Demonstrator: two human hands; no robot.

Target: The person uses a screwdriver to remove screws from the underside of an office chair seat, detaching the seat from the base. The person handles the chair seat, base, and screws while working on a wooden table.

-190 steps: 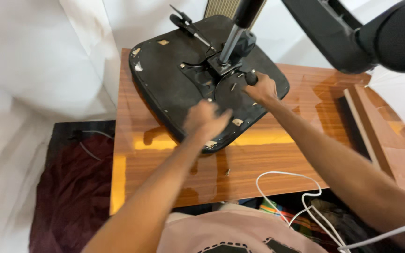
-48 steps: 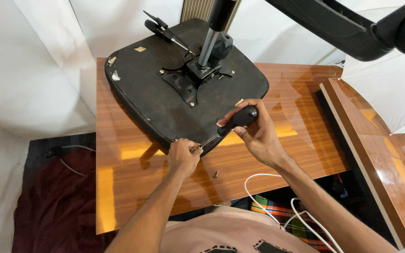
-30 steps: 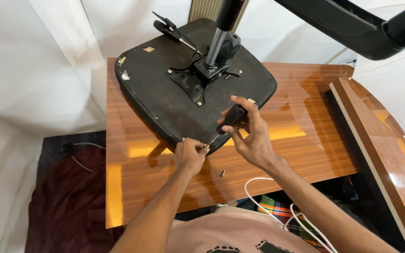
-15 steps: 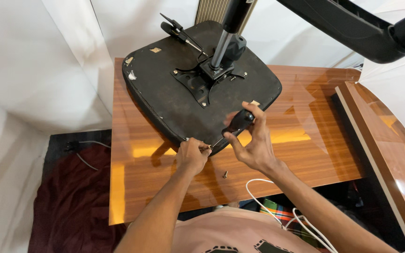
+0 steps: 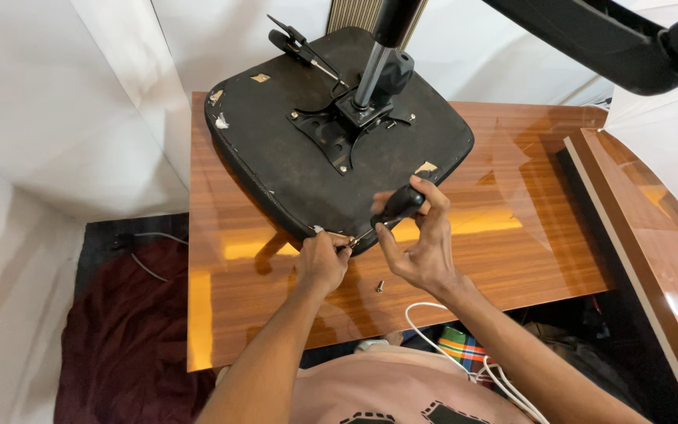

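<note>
A black chair seat [image 5: 292,157] lies upside down on a glossy wooden table [image 5: 504,235], its metal mounting plate [image 5: 343,129] and gas-lift column [image 5: 378,55] pointing up. My right hand [image 5: 421,243] grips a black-handled screwdriver [image 5: 390,210], its tip at the seat's near edge. My left hand [image 5: 322,263] pinches a small screw at that tip, fingers closed against the seat rim. A loose screw [image 5: 380,286] lies on the table just below my hands.
A black chair base arm [image 5: 598,39] reaches across the top right. A second wooden surface [image 5: 653,243] adjoins on the right. White cable [image 5: 449,330] hangs off the table's near edge. A dark red cloth [image 5: 119,338] covers the floor at left.
My right hand has turned on the screwdriver handle, fingers now spread more. My left hand stays pinched at the tip. The view shifted slightly.
</note>
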